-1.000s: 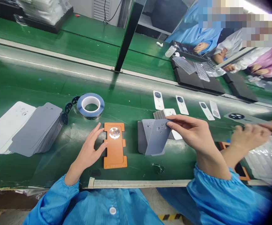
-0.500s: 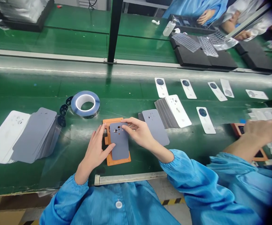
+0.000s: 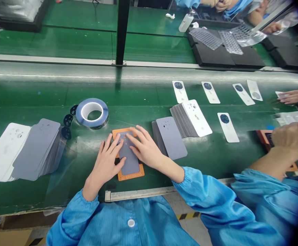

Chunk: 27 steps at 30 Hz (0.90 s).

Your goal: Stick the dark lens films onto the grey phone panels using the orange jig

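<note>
A grey phone-shaped sheet [image 3: 130, 159] with small holes near its top lies flat on an orange frame [image 3: 131, 176]. My left hand [image 3: 104, 162] rests on its left side, fingers spread, fingertips on the sheet's upper left. From the right, my right hand [image 3: 147, 147] lies over the sheet's upper part with fingers apart, covering some of the holes. Just right of it is a stack of grey sheets [image 3: 170, 138]; behind that stands a fanned stack with a white sheet [image 3: 197, 118] on top.
On the left are a tape roll [image 3: 79, 112], black round pieces [image 3: 68, 120], grey sheets [image 3: 37, 148] and white sheets [image 3: 7, 147]. White cards [image 3: 228, 127] lie at right. A co-worker's hand [image 3: 292, 136] is over another orange frame [image 3: 263, 138]. A black post [image 3: 122, 34] stands behind.
My right hand has let go of the sheet's upper edge and now lies spread over it. My left fingers have moved inward onto the sheet. Another hand has appeared at the far right.
</note>
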Each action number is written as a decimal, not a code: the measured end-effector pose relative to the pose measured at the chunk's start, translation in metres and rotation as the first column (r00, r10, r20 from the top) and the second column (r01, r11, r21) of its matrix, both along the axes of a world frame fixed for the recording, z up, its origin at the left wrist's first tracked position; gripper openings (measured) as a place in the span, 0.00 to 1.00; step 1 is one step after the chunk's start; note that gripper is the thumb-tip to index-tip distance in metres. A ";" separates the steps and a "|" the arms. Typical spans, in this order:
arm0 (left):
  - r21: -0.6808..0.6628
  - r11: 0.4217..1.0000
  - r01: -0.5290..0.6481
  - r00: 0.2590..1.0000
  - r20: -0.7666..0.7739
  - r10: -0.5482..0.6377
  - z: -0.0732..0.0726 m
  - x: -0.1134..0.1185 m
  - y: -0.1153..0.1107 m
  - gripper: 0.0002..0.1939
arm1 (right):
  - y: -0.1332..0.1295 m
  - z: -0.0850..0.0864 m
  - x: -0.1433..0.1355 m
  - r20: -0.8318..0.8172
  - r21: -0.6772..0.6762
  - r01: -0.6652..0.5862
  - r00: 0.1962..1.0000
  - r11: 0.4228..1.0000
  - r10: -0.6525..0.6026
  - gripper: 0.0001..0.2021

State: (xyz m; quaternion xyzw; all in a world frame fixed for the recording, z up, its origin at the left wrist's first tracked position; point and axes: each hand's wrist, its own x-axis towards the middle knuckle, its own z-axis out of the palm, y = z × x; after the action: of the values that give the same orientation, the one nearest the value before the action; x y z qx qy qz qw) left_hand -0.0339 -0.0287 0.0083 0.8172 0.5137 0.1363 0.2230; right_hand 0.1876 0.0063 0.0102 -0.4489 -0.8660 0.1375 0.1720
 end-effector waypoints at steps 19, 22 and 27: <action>-0.381 0.838 -0.391 0.728 0.429 0.535 0.018 0.001 -0.019 0.18 | -0.070 0.037 -0.019 -0.374 -0.286 0.145 0.893 0.947 -0.250 0.21; -0.523 0.781 -0.340 0.702 0.411 0.581 0.021 0.001 -0.015 0.20 | -0.060 0.048 -0.017 -0.482 -0.457 0.087 0.812 0.885 -0.329 0.17; -0.662 0.713 -0.231 0.576 0.498 0.648 0.017 0.006 -0.006 0.20 | -0.030 0.033 -0.019 -0.390 -0.687 0.076 0.800 0.723 -0.456 0.25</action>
State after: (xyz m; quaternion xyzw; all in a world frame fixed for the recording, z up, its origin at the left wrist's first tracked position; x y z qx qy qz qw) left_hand -0.0278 -0.0352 0.0258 0.4428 0.5991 0.3422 0.5726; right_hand 0.1683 -0.0237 0.0437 -0.5479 -0.6045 0.5160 0.2610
